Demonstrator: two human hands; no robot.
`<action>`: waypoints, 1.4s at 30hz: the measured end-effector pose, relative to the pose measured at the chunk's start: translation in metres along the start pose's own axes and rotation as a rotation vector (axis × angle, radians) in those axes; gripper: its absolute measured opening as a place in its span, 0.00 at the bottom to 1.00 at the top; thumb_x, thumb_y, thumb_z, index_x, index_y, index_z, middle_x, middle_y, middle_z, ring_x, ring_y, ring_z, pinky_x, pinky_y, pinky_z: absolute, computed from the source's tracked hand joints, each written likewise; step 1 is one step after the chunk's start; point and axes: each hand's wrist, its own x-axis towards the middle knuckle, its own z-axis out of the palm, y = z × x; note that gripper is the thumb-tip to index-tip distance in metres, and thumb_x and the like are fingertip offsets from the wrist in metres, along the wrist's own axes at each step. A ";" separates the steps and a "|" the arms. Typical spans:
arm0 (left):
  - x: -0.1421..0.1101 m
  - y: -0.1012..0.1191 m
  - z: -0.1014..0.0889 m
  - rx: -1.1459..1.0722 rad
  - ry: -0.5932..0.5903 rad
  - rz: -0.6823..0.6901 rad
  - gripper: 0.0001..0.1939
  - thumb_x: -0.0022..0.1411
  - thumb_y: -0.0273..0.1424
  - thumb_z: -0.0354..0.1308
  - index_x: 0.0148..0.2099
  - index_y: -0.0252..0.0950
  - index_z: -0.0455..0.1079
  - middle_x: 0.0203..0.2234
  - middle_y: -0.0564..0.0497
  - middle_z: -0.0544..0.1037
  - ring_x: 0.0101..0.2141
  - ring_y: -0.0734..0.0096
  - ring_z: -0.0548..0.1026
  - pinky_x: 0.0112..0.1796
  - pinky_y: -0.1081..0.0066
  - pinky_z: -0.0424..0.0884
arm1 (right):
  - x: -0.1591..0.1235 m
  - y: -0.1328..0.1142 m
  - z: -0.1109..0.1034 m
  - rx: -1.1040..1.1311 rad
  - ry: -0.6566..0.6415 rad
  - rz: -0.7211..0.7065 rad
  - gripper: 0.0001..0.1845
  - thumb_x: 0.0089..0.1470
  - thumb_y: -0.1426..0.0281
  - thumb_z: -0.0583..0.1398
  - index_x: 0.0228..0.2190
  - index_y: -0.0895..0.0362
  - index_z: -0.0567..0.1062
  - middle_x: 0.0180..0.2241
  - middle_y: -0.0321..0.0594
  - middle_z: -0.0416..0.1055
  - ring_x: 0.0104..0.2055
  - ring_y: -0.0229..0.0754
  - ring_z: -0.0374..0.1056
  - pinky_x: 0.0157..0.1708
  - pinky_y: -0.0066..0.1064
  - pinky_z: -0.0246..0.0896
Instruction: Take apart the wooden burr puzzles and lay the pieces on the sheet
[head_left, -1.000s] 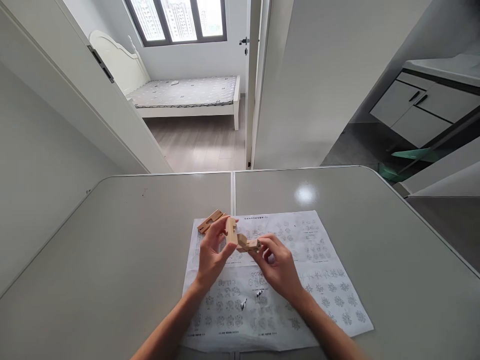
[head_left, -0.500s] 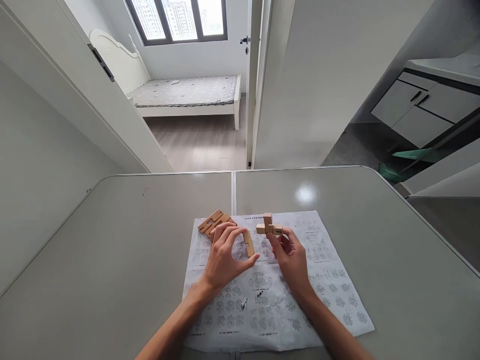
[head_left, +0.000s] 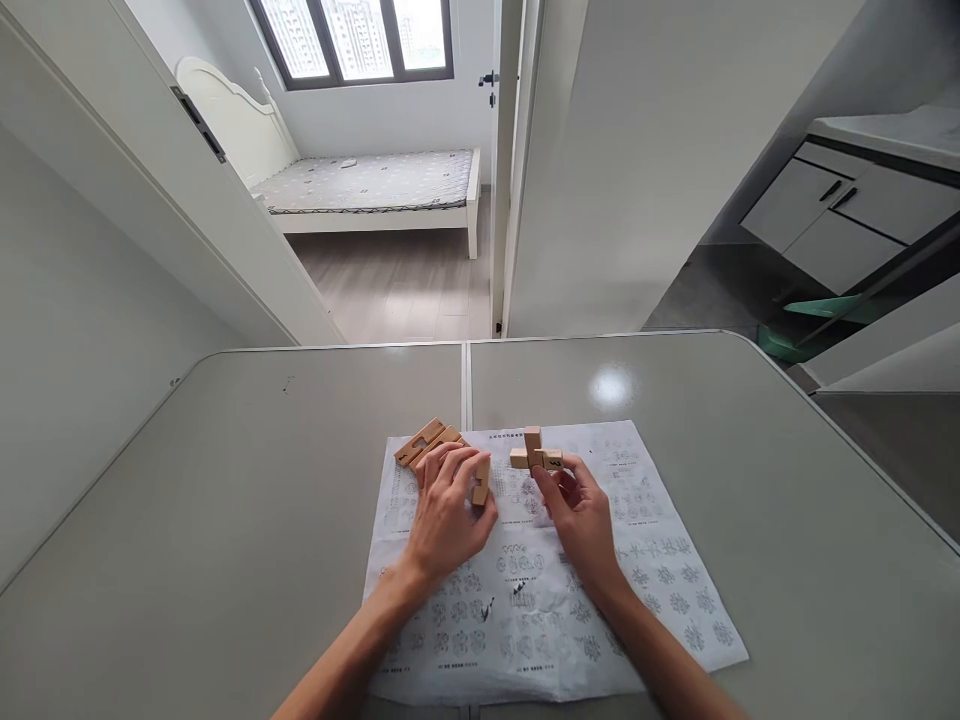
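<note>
My left hand [head_left: 450, 505] is closed on a notched wooden puzzle piece [head_left: 481, 482], which stands on end between thumb and fingers. Behind those fingers lie more notched wooden pieces [head_left: 421, 441], partly covered by the hand. To the right, my right hand [head_left: 581, 515] pinches a cross-shaped assembly of wooden puzzle pieces [head_left: 534, 455], one piece pointing up and others sideways. A dark number marks its right end. The two hands are apart, both above a printed instruction sheet [head_left: 525, 640] with rows of small diagrams.
The creased sheet lies on a grey table [head_left: 187, 520] with a seam down its middle. Past the far edge, a doorway shows a bed [head_left: 375, 185] under a window. White cabinets [head_left: 840, 195] and a green stool [head_left: 821, 308] stand off to the right.
My left thumb and fingers have drawn closer together, and the single piece has turned more upright and shifted left. My right hand with the cross-shaped assembly has barely moved.
</note>
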 end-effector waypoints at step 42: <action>0.004 -0.008 -0.005 -0.481 0.145 0.085 0.06 0.67 0.32 0.66 0.40 0.40 0.72 0.36 0.48 0.81 0.42 0.61 0.76 0.46 0.59 0.75 | -0.008 -0.004 0.002 -0.038 -0.314 -0.207 0.13 0.67 0.58 0.61 0.38 0.54 0.75 0.25 0.34 0.70 0.25 0.40 0.71 0.28 0.31 0.67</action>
